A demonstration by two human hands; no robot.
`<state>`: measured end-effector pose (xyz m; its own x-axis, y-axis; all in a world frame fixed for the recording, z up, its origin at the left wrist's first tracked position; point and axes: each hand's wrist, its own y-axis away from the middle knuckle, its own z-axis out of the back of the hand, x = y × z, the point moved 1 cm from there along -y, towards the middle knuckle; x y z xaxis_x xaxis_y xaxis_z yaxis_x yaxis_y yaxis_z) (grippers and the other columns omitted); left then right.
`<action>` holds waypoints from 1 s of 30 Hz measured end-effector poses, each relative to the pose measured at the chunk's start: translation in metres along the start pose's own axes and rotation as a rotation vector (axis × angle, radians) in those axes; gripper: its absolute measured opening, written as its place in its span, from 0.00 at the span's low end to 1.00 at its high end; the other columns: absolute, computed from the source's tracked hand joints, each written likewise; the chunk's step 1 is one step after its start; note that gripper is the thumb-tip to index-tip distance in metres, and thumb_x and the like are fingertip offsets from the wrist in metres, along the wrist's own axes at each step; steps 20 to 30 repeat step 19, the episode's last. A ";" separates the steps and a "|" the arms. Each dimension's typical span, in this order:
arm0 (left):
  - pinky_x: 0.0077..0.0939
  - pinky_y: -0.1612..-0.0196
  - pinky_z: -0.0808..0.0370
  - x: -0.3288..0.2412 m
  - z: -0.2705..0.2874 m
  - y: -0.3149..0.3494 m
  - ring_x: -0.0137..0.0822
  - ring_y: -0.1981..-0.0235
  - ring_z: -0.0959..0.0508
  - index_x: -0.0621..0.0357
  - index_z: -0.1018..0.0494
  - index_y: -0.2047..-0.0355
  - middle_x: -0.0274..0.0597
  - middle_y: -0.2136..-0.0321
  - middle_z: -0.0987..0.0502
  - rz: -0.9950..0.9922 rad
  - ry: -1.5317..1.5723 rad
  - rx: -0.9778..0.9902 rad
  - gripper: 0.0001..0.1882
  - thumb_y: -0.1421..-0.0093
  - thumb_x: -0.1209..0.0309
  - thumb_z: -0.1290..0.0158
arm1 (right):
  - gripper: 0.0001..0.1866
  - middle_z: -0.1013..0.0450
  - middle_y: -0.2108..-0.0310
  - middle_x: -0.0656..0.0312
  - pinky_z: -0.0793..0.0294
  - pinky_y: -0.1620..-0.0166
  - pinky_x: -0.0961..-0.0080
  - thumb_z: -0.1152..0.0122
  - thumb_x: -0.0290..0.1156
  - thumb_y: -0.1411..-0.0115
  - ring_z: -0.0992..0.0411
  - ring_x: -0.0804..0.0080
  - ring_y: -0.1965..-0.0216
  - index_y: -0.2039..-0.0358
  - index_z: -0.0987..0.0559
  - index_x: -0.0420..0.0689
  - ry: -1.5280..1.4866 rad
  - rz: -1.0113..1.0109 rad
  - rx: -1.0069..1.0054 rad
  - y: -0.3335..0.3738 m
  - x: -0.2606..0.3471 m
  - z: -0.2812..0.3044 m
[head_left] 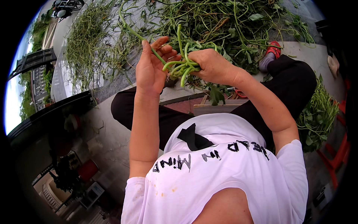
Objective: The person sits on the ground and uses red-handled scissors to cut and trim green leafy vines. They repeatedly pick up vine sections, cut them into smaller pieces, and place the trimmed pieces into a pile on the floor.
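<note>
Hands are working at chest height: the right hand (213, 66) is clamping its grip on a bunch of green stems (182, 67) pointing left and up, while the left hand (151, 67), fingers apart, is cupping them from alongside, touching.

Place: an outdoor paved yard beside a road, used for sorting greens.
Ground: bare grey concrete paving (112, 127).
Greens: a wide heap of cut green vines (223, 22) lies on the paving; a thinner pile of stems (85, 41) lies left of that heap.
Surroundings: a dark railing (33, 59), far left of the heap.
</note>
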<state>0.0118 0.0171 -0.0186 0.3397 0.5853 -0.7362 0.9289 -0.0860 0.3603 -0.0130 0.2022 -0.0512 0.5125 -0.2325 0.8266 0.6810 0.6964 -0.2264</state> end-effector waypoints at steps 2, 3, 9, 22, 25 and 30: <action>0.29 0.55 0.30 0.008 -0.014 -0.002 0.37 0.61 0.26 0.64 0.36 0.51 0.42 0.66 0.26 -0.147 -0.176 -0.152 0.31 0.33 0.46 0.69 | 0.14 0.26 0.77 0.57 0.28 0.69 0.69 0.40 0.40 0.43 0.27 0.63 0.75 0.69 0.23 0.41 -0.230 -0.070 -0.059 -0.003 0.006 0.014; 0.31 0.47 0.33 0.016 -0.004 -0.002 0.38 0.54 0.26 0.64 0.38 0.47 0.46 0.59 0.25 -0.158 -0.293 -0.061 0.35 0.34 0.42 0.72 | 0.14 0.26 0.78 0.59 0.28 0.70 0.72 0.40 0.40 0.42 0.27 0.68 0.77 0.68 0.23 0.41 -0.415 -0.127 -0.076 -0.005 0.009 0.019; 0.18 0.63 0.34 0.052 -0.013 0.015 0.25 0.70 0.31 0.63 0.30 0.65 0.33 0.70 0.28 -0.369 -0.749 0.085 0.16 0.33 0.60 0.56 | 0.11 0.28 0.78 0.64 0.31 0.73 0.80 0.41 0.35 0.39 0.33 0.81 0.77 0.63 0.24 0.39 -0.417 -0.183 -0.214 -0.009 -0.009 0.038; 0.17 0.77 0.43 0.052 0.002 0.040 0.20 0.81 0.40 0.59 0.35 0.83 0.29 0.86 0.36 -0.145 -0.815 -0.143 0.20 0.36 0.62 0.50 | 0.10 0.28 0.73 0.60 0.26 0.66 0.68 0.37 0.31 0.51 0.26 0.60 0.67 0.69 0.28 0.46 0.787 -0.108 -0.261 -0.009 -0.086 0.040; 0.17 0.77 0.43 0.052 0.002 0.040 0.20 0.81 0.40 0.59 0.35 0.83 0.29 0.86 0.36 -0.145 -0.815 -0.143 0.20 0.36 0.62 0.50 | 0.10 0.28 0.73 0.60 0.26 0.66 0.68 0.37 0.31 0.51 0.26 0.60 0.67 0.69 0.28 0.46 0.787 -0.108 -0.261 -0.009 -0.086 0.040; 0.17 0.77 0.43 0.052 0.002 0.040 0.20 0.81 0.40 0.59 0.35 0.83 0.29 0.86 0.36 -0.145 -0.815 -0.143 0.20 0.36 0.62 0.50 | 0.10 0.28 0.73 0.60 0.26 0.66 0.68 0.37 0.31 0.51 0.26 0.60 0.67 0.69 0.28 0.46 0.787 -0.108 -0.261 -0.009 -0.086 0.040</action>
